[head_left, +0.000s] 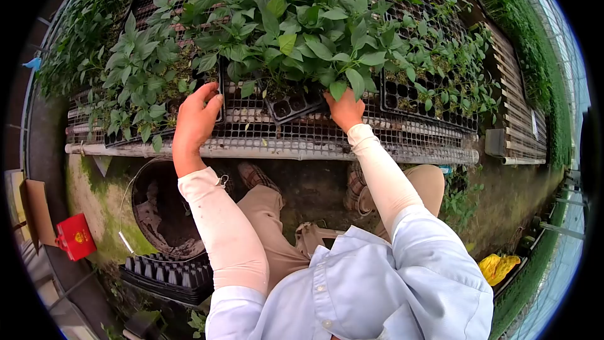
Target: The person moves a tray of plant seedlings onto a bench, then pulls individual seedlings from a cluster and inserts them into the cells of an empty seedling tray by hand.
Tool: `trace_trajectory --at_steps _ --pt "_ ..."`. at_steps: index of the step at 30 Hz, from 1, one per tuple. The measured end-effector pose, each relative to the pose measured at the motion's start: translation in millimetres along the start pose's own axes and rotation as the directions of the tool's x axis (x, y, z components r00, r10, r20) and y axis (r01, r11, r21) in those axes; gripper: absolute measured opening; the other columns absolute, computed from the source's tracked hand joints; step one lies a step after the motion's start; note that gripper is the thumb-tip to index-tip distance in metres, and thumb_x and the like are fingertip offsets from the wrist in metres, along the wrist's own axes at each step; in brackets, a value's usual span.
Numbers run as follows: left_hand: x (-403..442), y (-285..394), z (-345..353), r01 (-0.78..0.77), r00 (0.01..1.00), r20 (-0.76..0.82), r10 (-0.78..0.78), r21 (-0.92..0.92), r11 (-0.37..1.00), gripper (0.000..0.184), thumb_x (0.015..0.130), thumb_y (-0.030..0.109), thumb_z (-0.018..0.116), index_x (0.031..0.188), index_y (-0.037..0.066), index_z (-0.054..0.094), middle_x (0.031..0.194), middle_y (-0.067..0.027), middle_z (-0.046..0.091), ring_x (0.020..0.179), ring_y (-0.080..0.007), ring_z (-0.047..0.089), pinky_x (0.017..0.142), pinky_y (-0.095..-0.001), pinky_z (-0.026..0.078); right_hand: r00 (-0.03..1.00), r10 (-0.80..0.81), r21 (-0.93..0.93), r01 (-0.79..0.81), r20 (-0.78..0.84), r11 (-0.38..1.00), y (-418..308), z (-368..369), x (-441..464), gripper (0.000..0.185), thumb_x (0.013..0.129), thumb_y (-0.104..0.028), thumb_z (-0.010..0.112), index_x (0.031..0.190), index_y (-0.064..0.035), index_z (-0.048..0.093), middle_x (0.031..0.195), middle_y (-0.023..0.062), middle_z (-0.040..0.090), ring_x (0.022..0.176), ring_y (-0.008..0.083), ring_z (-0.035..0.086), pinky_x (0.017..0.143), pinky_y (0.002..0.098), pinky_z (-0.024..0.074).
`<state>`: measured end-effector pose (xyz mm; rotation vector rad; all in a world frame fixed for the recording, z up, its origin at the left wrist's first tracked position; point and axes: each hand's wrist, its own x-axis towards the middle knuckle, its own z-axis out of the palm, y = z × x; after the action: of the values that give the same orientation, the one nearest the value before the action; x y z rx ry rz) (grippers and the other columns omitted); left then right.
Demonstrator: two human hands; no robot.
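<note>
On the dark mesh-topped desk (251, 131), a black plastic cell tray (284, 108) sits slightly askew, crowded with broad-leaved green seedlings (302, 31). My right hand (345, 110) is at this tray's right front corner, its fingertips out of sight beneath the leaves, so I cannot tell whether they pinch the rim. Left of the tray, my left hand (197, 119) bends its thumb and fingers by the right edge of a second black plastic cell tray (220, 115), also planted with green seedlings; whether they close on that edge I cannot tell. Just right of the middle tray lies a third black plastic cell tray (415, 113) with smaller, sparser plants. Lower than the middle tray and to its left, a dark round bucket (151, 179) with a wire handle stands on the ground near a stack of black plastic trays (167, 277). Farther left of the tray is a bright red box-shaped item (77, 237).
</note>
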<state>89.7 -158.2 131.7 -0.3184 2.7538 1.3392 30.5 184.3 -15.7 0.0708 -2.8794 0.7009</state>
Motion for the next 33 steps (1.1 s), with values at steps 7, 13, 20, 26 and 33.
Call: trace_trajectory --at_steps 7,13,20,26,33 --pt "-7.4 11.4 1.0 0.012 0.997 -0.081 -0.009 0.041 0.999 0.044 0.089 0.023 0.064 0.126 0.001 0.06 0.116 -0.0204 0.068 0.106 -0.0323 0.066 0.092 -0.0374 0.049 0.974 -0.096 0.039 0.09 0.207 0.995 -10.6 -25.6 9.3 0.025 0.092 -0.031 0.063 0.102 -0.0102 0.074 0.091 0.0137 0.072 0.084 0.0353 0.067 0.072 0.0445 0.0513" --pt "-4.8 -20.1 -6.3 0.115 0.989 -0.093 -0.113 0.009 0.993 0.05 0.088 0.022 0.063 0.132 0.0 0.055 0.123 -0.0228 0.064 0.113 -0.0364 0.062 0.097 -0.0389 0.047 0.908 0.049 0.636 -0.328 0.415 0.698 -54.1 -12.0 -60.3 0.022 0.094 -0.009 0.06 0.115 -0.0006 0.059 0.083 0.002 0.062 0.072 0.008 0.053 0.065 0.0241 0.0445" --pt "-2.1 -47.6 -20.4 0.194 0.874 -0.467 -0.136 0.077 0.978 0.064 0.087 0.018 0.06 0.145 0.003 0.037 0.145 -0.0225 0.045 0.126 -0.0417 0.05 0.103 -0.0452 0.043 0.823 -0.393 0.838 -0.17 0.41 0.519 -224.1 12.8 -7.7 0.026 0.101 -0.01 0.049 0.122 0.0007 0.061 0.104 0.006 0.067 0.08 0.0091 0.062 0.069 0.0235 0.0506" --pt "-3.5 -56.3 -32.5 0.192 0.839 -0.529 -0.125 0.072 0.979 0.065 0.086 0.012 0.06 0.145 0.0 0.035 0.149 -0.0255 0.038 0.126 -0.0445 0.048 0.103 -0.0464 0.042 0.901 -0.385 0.632 0.18 0.202 0.754 -309.3 140.5 106.0 0.033 0.099 -0.012 0.047 0.121 0.0114 0.052 0.106 0.0267 0.066 0.09 0.0281 0.071 0.074 0.0371 0.056" --pt "-5.9 -50.0 -37.3 0.116 0.858 -0.502 -0.11 -0.019 0.993 0.048 0.087 0.016 0.06 0.131 -0.003 0.053 0.143 -0.0255 0.045 0.131 -0.0407 0.047 0.107 -0.0408 0.039 0.932 -0.196 0.388 0.066 0.306 0.919 -329.0 206.5 169.7 0.033 0.089 -0.027 0.065 0.094 0.0054 0.061 0.079 0.0265 0.065 0.077 0.0426 0.065 0.073 0.0504 0.0514"
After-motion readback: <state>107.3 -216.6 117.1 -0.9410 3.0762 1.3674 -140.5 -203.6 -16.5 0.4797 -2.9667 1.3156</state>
